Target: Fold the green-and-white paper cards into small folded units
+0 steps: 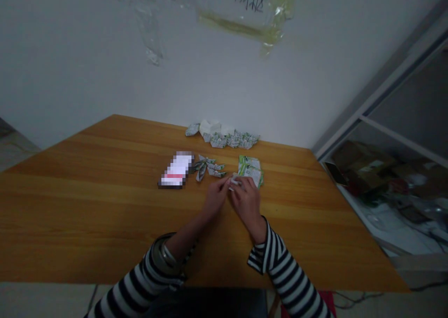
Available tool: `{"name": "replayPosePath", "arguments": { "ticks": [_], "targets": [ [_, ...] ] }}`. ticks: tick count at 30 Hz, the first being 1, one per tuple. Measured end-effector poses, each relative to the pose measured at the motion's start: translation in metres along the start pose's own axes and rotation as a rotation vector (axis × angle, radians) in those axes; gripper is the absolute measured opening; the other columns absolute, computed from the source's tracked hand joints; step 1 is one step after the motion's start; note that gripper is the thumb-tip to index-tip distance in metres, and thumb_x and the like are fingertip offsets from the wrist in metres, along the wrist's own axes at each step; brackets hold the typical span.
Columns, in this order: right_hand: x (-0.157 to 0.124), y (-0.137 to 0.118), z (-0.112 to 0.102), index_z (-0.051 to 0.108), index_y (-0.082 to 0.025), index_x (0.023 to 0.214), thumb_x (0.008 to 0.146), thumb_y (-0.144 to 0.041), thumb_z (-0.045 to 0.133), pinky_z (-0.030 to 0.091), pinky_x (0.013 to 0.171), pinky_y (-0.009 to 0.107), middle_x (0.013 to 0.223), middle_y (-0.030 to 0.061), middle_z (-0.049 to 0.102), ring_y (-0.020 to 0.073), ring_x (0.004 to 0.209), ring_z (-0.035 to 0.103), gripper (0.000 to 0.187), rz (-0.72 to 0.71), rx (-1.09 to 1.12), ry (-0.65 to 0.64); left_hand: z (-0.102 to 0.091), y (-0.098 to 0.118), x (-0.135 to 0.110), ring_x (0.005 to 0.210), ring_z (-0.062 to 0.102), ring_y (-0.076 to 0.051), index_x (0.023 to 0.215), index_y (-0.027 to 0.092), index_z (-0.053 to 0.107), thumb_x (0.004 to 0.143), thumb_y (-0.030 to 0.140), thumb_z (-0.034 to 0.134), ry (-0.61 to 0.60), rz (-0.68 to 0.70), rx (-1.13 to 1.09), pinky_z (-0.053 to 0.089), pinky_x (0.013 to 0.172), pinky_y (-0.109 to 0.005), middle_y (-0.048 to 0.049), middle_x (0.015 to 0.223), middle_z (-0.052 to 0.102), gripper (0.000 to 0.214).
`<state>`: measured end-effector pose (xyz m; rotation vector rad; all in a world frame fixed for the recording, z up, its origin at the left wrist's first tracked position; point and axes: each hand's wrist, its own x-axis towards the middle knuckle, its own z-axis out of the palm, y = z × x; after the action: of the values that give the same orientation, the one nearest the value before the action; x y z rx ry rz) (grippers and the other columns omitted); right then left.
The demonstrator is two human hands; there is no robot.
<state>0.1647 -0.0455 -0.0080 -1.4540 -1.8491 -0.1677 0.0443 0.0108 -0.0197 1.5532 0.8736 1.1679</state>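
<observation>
The left hand (217, 199) and right hand (247, 203) held tight to a small white and green paper (235, 182), just by a green paper pile (250, 170) on the wood bench (105, 224).

Exposure low throughout: the frame reads dim and greyish, with no lamp in view and soft light from no clear source. The wall (70, 66) is flat grey, darkening toward the corners. The wooden table top (105, 215) shows a broad, dull sheen, and its near edge falls darker. The left hand (217, 196) and right hand (247, 203) are underexposed, with faint shadows. Small glare spots sit on the creases of the clear plastic bag (245, 10). Wide-angle stretching shows toward the frame edges. Mosaic blur covers one box (177, 170). Shelf contents (367, 168) at right are murky, with fine detail lost.
</observation>
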Motion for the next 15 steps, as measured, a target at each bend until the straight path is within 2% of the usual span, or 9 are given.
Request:
{"name": "replayPosePath", "arguments": {
  "ticks": [2, 5, 7, 9, 12, 15],
  "targets": [
    [0.002, 0.003, -0.002, 0.069, -0.028, 0.112, 0.084, -0.012, 0.058, 0.041, 0.098, 0.046, 0.125, 0.0081, 0.059, 0.026, 0.117, 0.047, 0.034, -0.045, 0.059, -0.019, -0.006, -0.004, 0.005, 0.101, 0.067, -0.024, 0.105, 0.016, 0.071, 0.081, 0.032, 0.058, 0.03, -0.017, -0.057, 0.05, 0.092, -0.036, -0.0085, 0.107, 0.073, 0.032],
    [0.004, 0.014, 0.0, 0.073, -0.033, 0.104, 0.078, -0.014, 0.068, 0.036, 0.103, 0.049, 0.132, 0.0057, 0.052, 0.0272, 0.124, 0.043, 0.033, 0.033, 0.163, 0.032, -0.013, -0.009, 0.011, 0.077, 0.07, -0.022, 0.109, 0.013, 0.067, 0.075, 0.03, 0.062, 0.058, -0.089, -0.078, 0.054, 0.069, -0.031, -0.0085, 0.088, 0.075, 0.038],
    [0.003, 0.021, 0.004, 0.075, -0.031, 0.1, 0.073, -0.016, 0.074, 0.04, 0.099, 0.046, 0.122, 0.0073, 0.056, 0.0268, 0.117, 0.049, 0.031, 0.154, 0.285, 0.057, -0.014, -0.01, 0.011, 0.059, 0.066, -0.019, 0.11, 0.013, 0.063, 0.074, 0.031, 0.063, 0.033, -0.125, -0.085, 0.05, 0.054, -0.027, -0.0051, 0.073, 0.073, 0.04],
    [0.002, 0.025, 0.01, 0.076, -0.027, 0.099, 0.073, -0.021, 0.074, 0.049, 0.085, 0.038, 0.103, 0.0074, 0.063, 0.023, 0.097, 0.06, 0.027, 0.286, 0.487, 0.008, -0.013, -0.01, 0.01, 0.05, 0.062, -0.016, 0.108, 0.015, 0.059, 0.075, 0.033, 0.063, 0.003, -0.143, -0.12, 0.046, 0.048, -0.024, -0.0011, 0.064, 0.069, 0.039],
    [0.001, 0.027, 0.017, 0.078, -0.022, 0.088, 0.073, -0.028, 0.073, 0.051, 0.07, 0.03, 0.082, 0.0051, 0.07, 0.0186, 0.074, 0.064, 0.017, 0.452, 0.752, -0.019, -0.009, -0.006, 0.008, 0.047, 0.06, -0.014, 0.098, 0.017, 0.058, 0.076, 0.036, 0.064, -0.024, -0.137, -0.195, 0.046, 0.047, -0.023, 0.0026, 0.059, 0.064, 0.03],
    [0.002, 0.025, 0.021, 0.076, -0.018, 0.073, 0.071, -0.033, 0.075, 0.049, 0.07, 0.03, 0.074, 0.0043, 0.072, 0.0182, 0.07, 0.064, 0.015, 0.548, 0.852, 0.089, -0.006, -0.001, 0.007, 0.054, 0.062, -0.014, 0.078, 0.016, 0.062, 0.078, 0.04, 0.062, -0.044, -0.124, -0.206, 0.05, 0.055, -0.024, 0.0001, 0.062, 0.065, 0.024]
  ]
}}
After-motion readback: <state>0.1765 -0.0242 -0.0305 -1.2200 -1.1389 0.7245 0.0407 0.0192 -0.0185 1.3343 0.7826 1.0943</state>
